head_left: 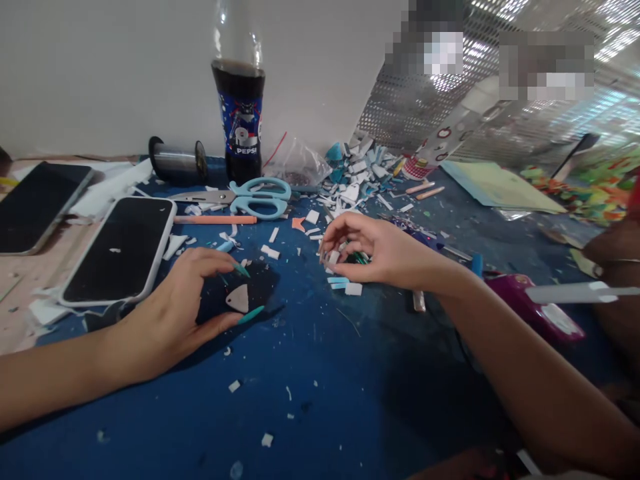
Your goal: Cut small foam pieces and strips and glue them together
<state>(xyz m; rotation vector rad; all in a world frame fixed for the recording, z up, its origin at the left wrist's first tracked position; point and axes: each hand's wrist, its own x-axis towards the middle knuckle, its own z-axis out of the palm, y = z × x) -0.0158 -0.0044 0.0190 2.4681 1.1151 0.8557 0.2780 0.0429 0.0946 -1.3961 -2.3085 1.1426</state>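
Observation:
My left hand [173,313] rests on the blue tabletop, thumb and index finger spread apart, with long teal nails. Between them is a small white rounded triangle [238,299] with a dark dot near one corner; no fingertip appears to pinch it. My right hand [375,253] is over a scatter of cut pieces, its fingers curled toward the thumb. A small white piece [333,257] shows at those fingertips, and anything else in them is hidden. Just below the right thumb lie light blue strips [338,283] and a white rectangle [353,289].
Behind my hands are blue-handled scissors [260,198], an orange pen [215,220], a Pepsi bottle [243,127], a wire spool [177,160] and a scrap pile [360,170]. Two phones [117,250] lie left. A purple glue gun [535,307] lies right, near another person.

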